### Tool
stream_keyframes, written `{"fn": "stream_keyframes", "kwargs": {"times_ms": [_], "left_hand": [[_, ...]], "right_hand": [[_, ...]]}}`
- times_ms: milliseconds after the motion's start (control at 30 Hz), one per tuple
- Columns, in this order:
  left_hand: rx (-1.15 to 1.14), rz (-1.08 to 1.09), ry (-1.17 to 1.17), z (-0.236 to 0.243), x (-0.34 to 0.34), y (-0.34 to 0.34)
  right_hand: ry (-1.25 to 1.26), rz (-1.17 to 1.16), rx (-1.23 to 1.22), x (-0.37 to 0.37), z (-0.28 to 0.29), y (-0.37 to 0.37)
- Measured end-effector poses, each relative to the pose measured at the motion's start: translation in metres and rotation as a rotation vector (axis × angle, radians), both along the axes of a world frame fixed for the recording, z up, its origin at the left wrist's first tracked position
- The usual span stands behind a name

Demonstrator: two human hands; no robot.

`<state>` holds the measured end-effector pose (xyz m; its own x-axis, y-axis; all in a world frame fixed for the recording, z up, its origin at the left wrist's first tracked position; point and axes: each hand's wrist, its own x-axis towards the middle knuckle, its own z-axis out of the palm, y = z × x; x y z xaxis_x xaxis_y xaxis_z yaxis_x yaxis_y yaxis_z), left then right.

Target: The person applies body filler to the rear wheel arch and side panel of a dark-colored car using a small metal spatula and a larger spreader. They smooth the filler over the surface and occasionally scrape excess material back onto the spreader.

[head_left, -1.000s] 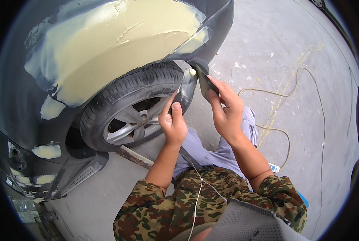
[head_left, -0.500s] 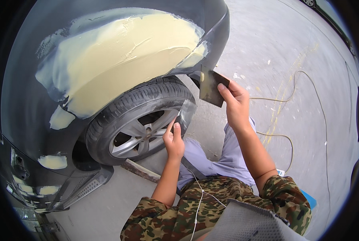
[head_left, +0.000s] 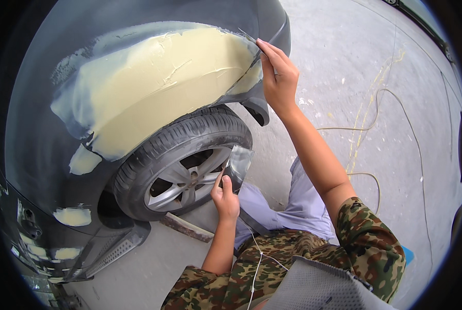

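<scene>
Bordering the fender (head_left: 37,116): its outer edge runs down just beside the right grip (head_left: 281,80); open grey floor (head_left: 326,67) spreads to the right.
Wheel side: the tyre (head_left: 231,126) and spoked rim (head_left: 193,178) fill the space just beyond the left grip (head_left: 225,201).
Floor things: a thin cable (head_left: 377,108) loops well to the right; a narrow strip (head_left: 187,227) lies near the tyre's lower side.
Cream filler: the broad patch (head_left: 158,80) covers the panel above the wheel arch.
Dark spreader: this thin blade (head_left: 249,36), nearly edge-on, is pinched between right thumb and fingers, pointing up-left at the patch's upper right end; I cannot tell whether it touches.
Smeared plate: the left grip clasps this grey plate (head_left: 238,163), thumb in front; it projects upward before the tyre, well apart from the spreader.
</scene>
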<state>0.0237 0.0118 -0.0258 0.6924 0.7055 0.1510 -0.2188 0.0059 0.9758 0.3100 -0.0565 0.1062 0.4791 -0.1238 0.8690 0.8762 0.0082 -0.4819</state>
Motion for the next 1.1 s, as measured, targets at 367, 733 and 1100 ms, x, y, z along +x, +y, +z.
{"fn": "stream_keyframes", "kwargs": {"times_ms": [367, 733, 1100], "left_hand": [[-0.093, -0.045, -0.004, -0.009, 0.007, 0.005], [-0.126, -0.045, 0.01, 0.002, 0.01, 0.001], [-0.144, -0.01, -0.012, 0.007, 0.009, 0.0]], "right_hand": [[-0.092, -0.048, -0.075, -0.025, -0.061, 0.038], [-0.099, -0.067, -0.066, 0.01, -0.022, 0.028], [-0.144, -0.063, -0.1, -0.051, -0.049, 0.026]]}}
